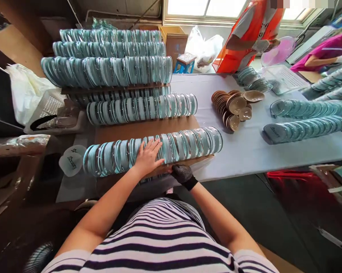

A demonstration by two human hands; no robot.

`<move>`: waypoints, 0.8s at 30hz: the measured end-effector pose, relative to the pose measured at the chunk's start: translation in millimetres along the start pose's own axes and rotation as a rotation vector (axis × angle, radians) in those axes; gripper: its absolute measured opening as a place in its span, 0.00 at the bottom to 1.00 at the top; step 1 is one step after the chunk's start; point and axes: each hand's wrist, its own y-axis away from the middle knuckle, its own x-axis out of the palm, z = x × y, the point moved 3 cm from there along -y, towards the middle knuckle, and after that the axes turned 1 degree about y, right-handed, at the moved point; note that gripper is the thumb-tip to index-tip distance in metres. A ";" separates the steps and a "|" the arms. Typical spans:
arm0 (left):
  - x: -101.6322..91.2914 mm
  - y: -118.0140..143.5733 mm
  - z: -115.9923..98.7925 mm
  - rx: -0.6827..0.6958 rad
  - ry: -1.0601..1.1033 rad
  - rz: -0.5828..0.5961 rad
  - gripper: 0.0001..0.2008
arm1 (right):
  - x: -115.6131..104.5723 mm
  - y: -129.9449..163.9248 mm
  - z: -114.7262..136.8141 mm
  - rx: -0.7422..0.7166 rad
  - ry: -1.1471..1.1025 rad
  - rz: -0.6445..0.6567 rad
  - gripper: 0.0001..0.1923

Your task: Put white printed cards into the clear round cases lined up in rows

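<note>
A long row of round, glassy discs (185,145) stands on edge along the near side of the table. My bare left hand (148,157) lies on the front of this row, its fingers spread over the discs. Below the row, my right hand (184,175), in a dark striped glove, grips the near edge of a brown cardboard sheet (205,159). Its fingertips are hidden under the sheet. More discs show beneath the cardboard, mostly covered by my arms. Behind lies another row of discs (142,110) on a cardboard layer (125,129).
Stacked disc rows (108,71) rise at the back left. Brown shell-like pieces (230,106) and more disc rows (307,127) lie on the white-covered table (245,151) to the right. A white basket (51,113) sits left. A person in an orange vest (249,41) stands across the table.
</note>
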 end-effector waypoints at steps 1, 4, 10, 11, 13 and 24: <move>-1.9 -4.4 -5.0 -0.004 0.004 -0.012 0.35 | -21.0 -2.2 -11.5 0.016 0.014 -0.062 0.28; -1.0 -25.2 -26.3 0.020 -0.007 -0.021 0.36 | -97.0 -28.0 -46.4 0.114 0.076 -0.279 0.25; 20.7 -51.2 -46.9 -0.019 -0.045 0.067 0.34 | -160.6 -135.1 -45.2 -0.206 0.200 0.278 0.14; 22.5 -50.3 -46.8 -0.018 -0.051 0.067 0.33 | -161.5 -145.0 -40.1 -0.250 0.208 0.332 0.13; 23.9 -47.3 -45.8 -0.018 -0.060 0.065 0.34 | -161.5 -152.3 -33.0 -0.307 0.225 0.363 0.12; 19.4 -49.7 -44.8 -0.045 -0.014 0.054 0.36 | -50.6 -10.1 -53.1 -0.110 0.032 -0.070 0.20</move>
